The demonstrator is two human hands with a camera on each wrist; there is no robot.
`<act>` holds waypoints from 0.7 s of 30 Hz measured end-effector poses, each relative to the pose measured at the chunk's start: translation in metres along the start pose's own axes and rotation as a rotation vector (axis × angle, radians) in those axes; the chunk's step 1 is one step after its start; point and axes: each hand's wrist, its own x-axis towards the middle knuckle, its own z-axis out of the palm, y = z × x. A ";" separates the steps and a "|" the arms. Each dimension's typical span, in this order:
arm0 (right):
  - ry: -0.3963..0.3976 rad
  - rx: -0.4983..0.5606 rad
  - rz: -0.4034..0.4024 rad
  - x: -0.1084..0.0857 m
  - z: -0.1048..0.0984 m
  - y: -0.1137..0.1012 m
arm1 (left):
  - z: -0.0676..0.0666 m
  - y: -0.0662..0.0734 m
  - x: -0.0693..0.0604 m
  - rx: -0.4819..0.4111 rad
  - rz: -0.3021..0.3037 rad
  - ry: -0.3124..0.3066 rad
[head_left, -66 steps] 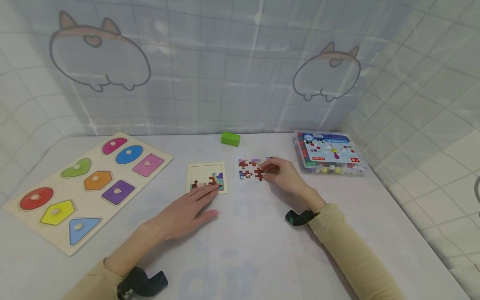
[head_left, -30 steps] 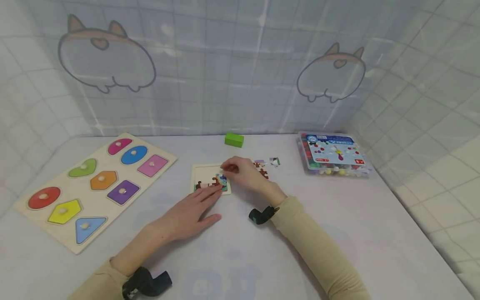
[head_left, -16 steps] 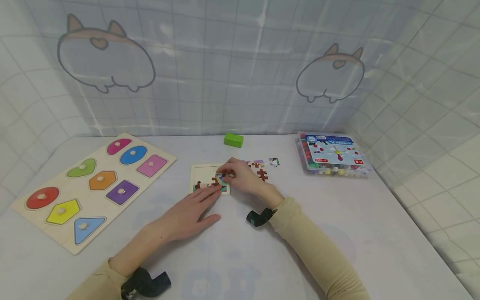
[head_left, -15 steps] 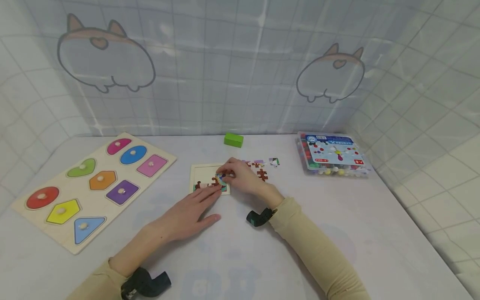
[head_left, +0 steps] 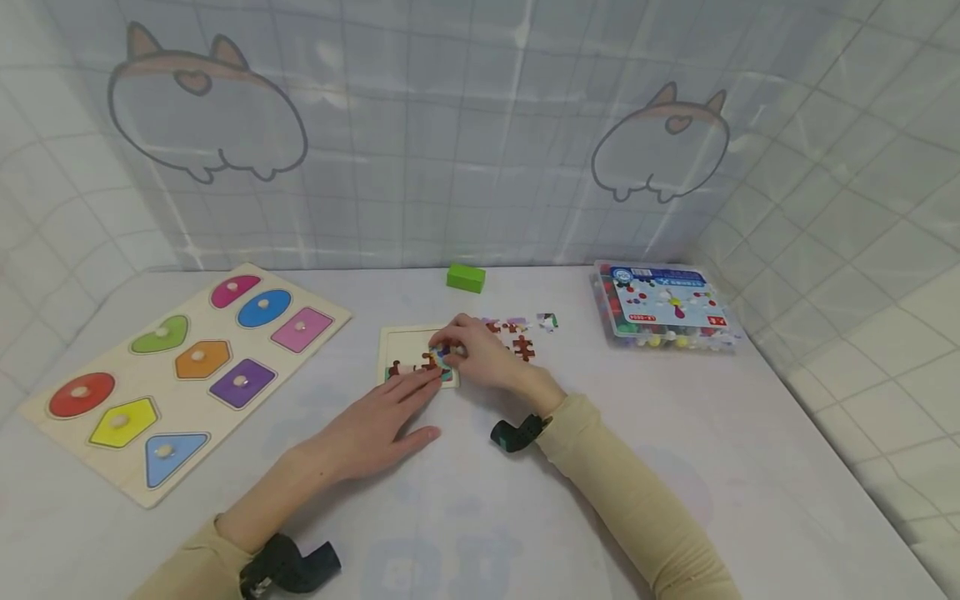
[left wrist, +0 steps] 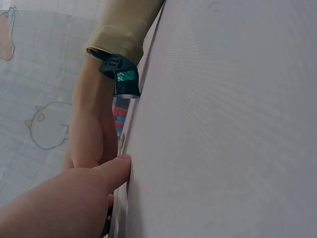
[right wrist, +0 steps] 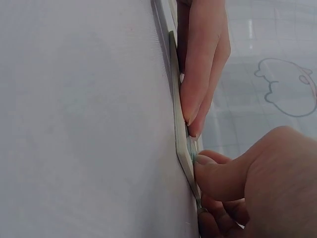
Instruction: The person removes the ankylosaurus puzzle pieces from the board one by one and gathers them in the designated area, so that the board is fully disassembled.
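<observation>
A small wooden puzzle tray (head_left: 408, 342) lies mid-table, with joined jigsaw pieces along its lower part. My left hand (head_left: 375, 427) rests flat, fingers straight, the fingertips on the tray's near edge. Over the tray's right side, my right hand (head_left: 483, 354) pinches a small colourful jigsaw piece (head_left: 441, 353) between thumb and fingers, down against the other pieces. In the right wrist view, the right thumb (right wrist: 218, 176) sits at the tray rim (right wrist: 181, 134), close to the left fingertips (right wrist: 193, 119). Most of the held piece is hidden by the fingers.
Several loose jigsaw pieces (head_left: 522, 347) lie right of the tray, partly behind the right hand. A green block (head_left: 466, 278) stands at the back. A knobbed shape board (head_left: 247, 333) lies on the left, and a clear plastic box of coloured parts (head_left: 667, 306) on the right.
My right hand has moved left from the loose pieces to the tray, carrying a jigsaw piece, then shifted slightly further left and down. The left hand has stayed on the tray edge.
</observation>
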 end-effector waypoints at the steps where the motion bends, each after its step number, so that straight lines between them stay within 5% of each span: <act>1: -0.003 -0.001 0.004 0.000 0.000 0.000 | 0.000 0.000 0.000 0.001 0.001 0.000; 21: -0.038 -0.003 0.012 0.000 0.001 -0.002 | -0.001 0.001 0.000 -0.009 -0.004 -0.002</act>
